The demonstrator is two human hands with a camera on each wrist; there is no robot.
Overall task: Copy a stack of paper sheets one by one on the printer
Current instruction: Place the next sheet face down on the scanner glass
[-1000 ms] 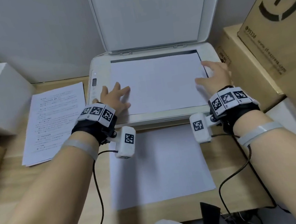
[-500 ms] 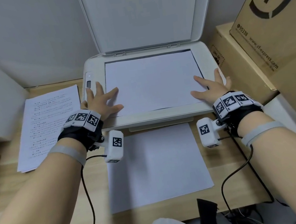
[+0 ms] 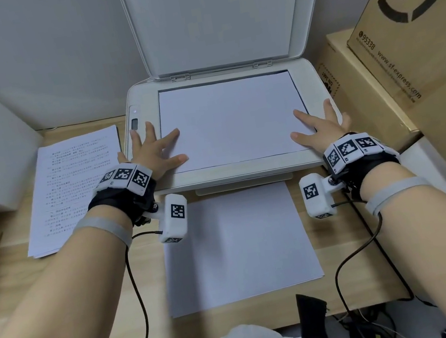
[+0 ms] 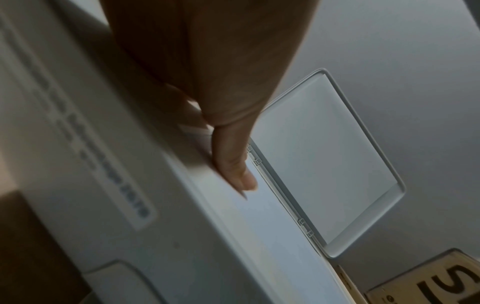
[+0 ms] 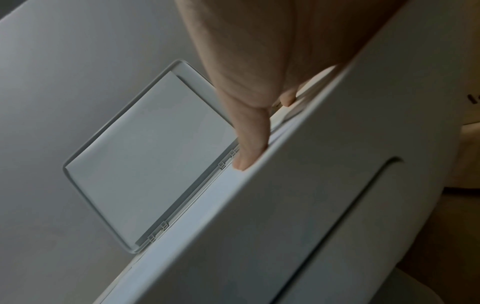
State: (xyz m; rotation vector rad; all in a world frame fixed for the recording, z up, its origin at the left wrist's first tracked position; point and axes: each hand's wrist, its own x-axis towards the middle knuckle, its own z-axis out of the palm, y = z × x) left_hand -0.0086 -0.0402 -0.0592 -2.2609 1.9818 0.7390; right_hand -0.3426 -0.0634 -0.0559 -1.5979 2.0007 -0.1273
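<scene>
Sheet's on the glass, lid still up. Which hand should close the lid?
Probably the right. Both hands lie flat at the sheet's near corners, equally far from the lid. The left hand lies beside the control strip, so it looks better kept for the buttons; the right hand has no such job.

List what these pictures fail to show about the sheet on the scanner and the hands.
- White sheet on the scanner glass: its printed side faces down, head view.
- Printed stack of paper on the wooden desk: text too small, head view.
- Left hand: palm fills the left wrist view, hiding all fingers but one.
- Right hand: most fingers hidden by the palm, right wrist view.
</scene>
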